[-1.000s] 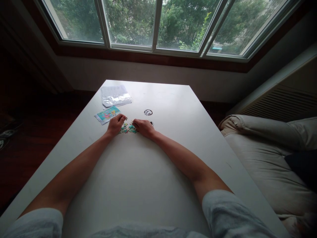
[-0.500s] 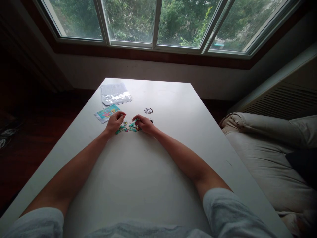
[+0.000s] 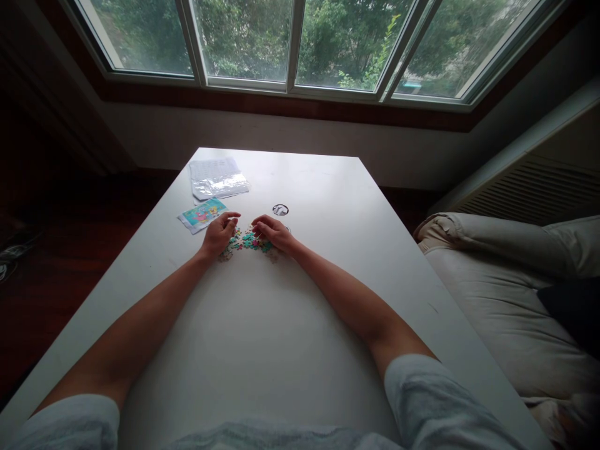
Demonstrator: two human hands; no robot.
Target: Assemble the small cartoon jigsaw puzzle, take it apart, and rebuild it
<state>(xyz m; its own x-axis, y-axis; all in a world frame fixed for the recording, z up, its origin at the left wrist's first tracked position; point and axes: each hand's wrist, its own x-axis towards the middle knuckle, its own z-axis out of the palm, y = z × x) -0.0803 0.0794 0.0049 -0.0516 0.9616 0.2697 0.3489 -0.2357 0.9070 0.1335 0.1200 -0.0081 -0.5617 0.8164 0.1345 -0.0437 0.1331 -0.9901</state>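
1. On the white table (image 3: pixel 262 337), near a dark-ringed circle (image 3: pixel 280 210): loose pile of small puzzle pieces (image 3: pixel 252 241), many teal-green.
2. Left hand (image 3: pixel 220 234): at pile's left edge, fingers half curled; cannot tell whether it grips a piece.
3. Right hand (image 3: pixel 274 233): over pile's right side, fingers bent, partly open; grip likewise unclear.
4. Colourful card (image 3: pixel 202 214) just beside left hand; shiny plastic packet (image 3: pixel 219 179) farther back.

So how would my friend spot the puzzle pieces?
Find the white table before the wide window. Toward its far end, between the person's left hand and right hand, lies a heap of small multicoloured puzzle pieces. Unlike the rectangular turquoise card to its left, it's many separate bits.
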